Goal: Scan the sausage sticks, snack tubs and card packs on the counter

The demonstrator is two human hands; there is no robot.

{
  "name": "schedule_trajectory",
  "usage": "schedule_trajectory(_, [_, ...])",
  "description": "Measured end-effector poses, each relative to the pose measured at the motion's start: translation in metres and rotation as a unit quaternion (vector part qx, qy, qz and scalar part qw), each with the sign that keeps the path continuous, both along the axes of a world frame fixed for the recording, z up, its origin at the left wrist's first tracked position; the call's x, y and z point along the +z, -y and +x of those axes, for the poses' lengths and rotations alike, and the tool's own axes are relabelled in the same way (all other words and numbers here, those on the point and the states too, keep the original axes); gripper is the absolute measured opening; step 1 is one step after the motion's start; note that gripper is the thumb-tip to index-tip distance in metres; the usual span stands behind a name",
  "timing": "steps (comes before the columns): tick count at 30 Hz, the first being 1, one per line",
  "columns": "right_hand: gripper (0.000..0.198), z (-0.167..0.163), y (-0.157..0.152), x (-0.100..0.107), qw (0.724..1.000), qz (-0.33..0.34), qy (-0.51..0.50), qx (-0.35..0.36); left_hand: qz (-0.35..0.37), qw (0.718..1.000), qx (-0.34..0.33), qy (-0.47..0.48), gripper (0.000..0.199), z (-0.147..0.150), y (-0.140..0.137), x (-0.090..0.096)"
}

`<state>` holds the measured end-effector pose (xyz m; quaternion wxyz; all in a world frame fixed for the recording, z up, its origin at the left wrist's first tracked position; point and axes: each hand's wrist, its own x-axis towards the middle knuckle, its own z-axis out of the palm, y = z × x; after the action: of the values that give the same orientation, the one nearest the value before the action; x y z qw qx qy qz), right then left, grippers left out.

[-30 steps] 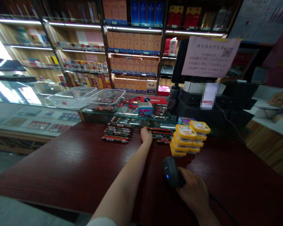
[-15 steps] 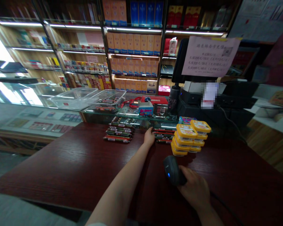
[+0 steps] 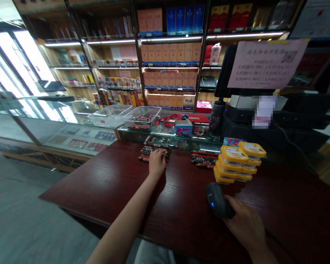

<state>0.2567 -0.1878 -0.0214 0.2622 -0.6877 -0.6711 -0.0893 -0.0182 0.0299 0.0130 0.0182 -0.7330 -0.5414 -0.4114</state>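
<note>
My right hand (image 3: 243, 223) is wrapped around a black barcode scanner (image 3: 217, 201) with a blue light, held low over the dark wooden counter (image 3: 178, 198). My left hand (image 3: 157, 165) reaches forward onto the left pile of slim, dark-wrapped sticks (image 3: 145, 154). Its fingers are curled against the near side of that pile, and whatever they pinch is hidden. To the right lies a second pile of similar sticks (image 3: 203, 159), apart from my hand. Beside it stand stacked tubs with yellow lids (image 3: 233, 156).
Behind the piles runs a glass ledge (image 3: 173, 136) with clear plastic bins (image 3: 110, 115) and a small blue box (image 3: 183, 128). A monitor (image 3: 222, 69) with a paper sign rises at the right. The scanner's cable (image 3: 280, 242) trails off right.
My left hand has moved left from beside the right pile to the left pile. The view has turned left. My right hand still holds the scanner.
</note>
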Motion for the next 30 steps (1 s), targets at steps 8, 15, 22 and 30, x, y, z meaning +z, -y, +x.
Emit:
schedule_trajectory(8, [0.027, 0.0, 0.001, -0.002, 1.0, 0.005, 0.019, -0.006, -0.072, 0.981, 0.148, -0.099, 0.038, -0.051, 0.005, -0.018])
schedule_trajectory(15, [0.028, 0.001, 0.001, -0.004, 0.999, 0.001, 0.035, -0.016, -0.135, 0.966, 0.18, -0.131, 0.026, -0.051, 0.01, -0.008])
schedule_trajectory(22, [0.028, 0.0, 0.001, -0.001, 1.0, -0.012, 0.017, -0.009, -0.065, 0.996, -0.05, -0.037, 0.024, -0.037, 0.02, -0.007])
schedule_trajectory(30, [0.036, -0.01, 0.0, 0.012, 0.998, -0.038, -0.058, -0.001, -0.145, 0.967, -0.185, 0.095, 0.031, 0.004, 0.033, -0.019])
